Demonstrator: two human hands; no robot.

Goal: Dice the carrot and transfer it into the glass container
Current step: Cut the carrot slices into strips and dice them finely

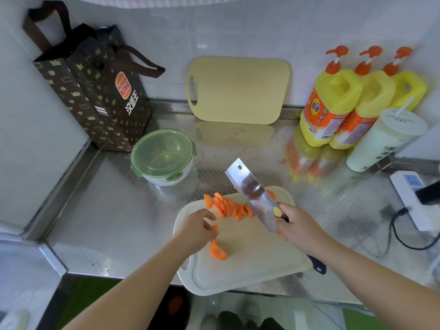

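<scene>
A row of orange carrot slices (229,207) lies across the far part of the pale cutting board (250,265). Two more slices (217,252) lie nearer, just below my left hand (196,228), whose fingers pinch a carrot slice at the board's left side. My right hand (300,226) grips the handle of a cleaver (252,191); its wide blade is raised and tilted over the right end of the sliced row. The glass container (164,158) with a green clip lid on it stands on the steel counter, behind and left of the board.
A second cutting board (238,90) leans on the tiled wall. A brown paper bag (95,89) stands at back left. Three yellow pump bottles (345,101) and a white lidded cup (385,139) stand at right, with a power strip and cable (414,198) beyond.
</scene>
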